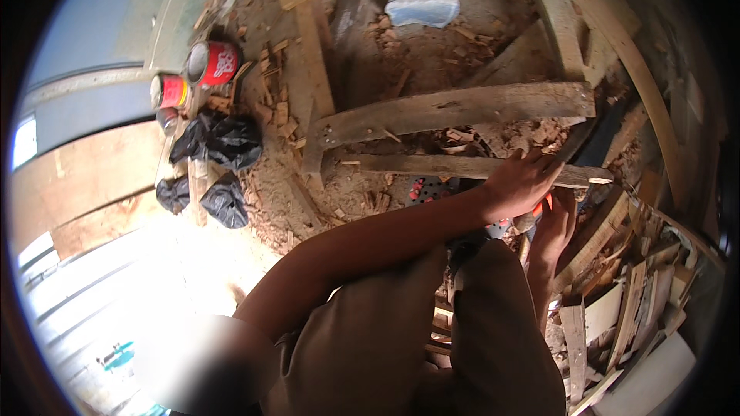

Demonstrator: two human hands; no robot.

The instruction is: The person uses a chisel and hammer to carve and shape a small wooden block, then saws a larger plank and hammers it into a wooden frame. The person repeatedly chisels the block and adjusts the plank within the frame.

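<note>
Dirt floor w/ sawdust & wood chips; approx 4 rough planks, largest plank above a narrower plank. 3 black bags, 2 red cans. Left hand lies on narrower plank, fingers curled over its edge; right hand just below, grip on orange tool — can't tell how tight.

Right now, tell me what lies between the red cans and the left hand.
Head view: black bags, wood chips, then the plank ends, between cans and left hand.
</note>
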